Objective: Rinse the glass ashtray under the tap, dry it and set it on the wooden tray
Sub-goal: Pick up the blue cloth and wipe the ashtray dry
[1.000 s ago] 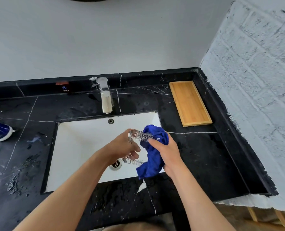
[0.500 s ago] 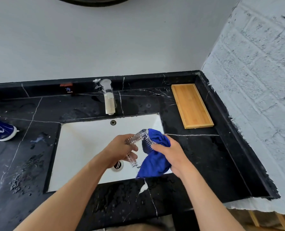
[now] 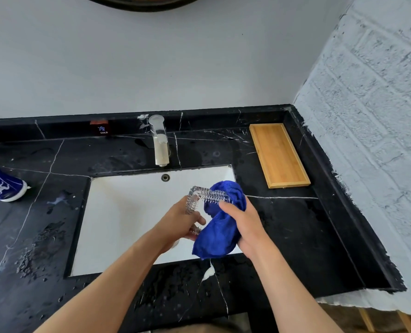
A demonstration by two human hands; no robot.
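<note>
Over the white sink, my left hand grips a square clear glass ashtray held on edge. My right hand presses a blue cloth against the ashtray's inner face, thumb on its ridged rim. The cloth hangs down below both hands and hides the ashtray's right part. The tap stands behind the sink with no water running. An empty wooden tray lies on the counter at the back right.
The black marble counter is wet to the left of the sink and along its front edge. A blue-and-white container lies at the far left. A white brick wall borders the counter on the right.
The ashtray has turned in my left hand and the blue cloth has shifted around it. Both hands stay over the sink. The view has tilted up slightly.
</note>
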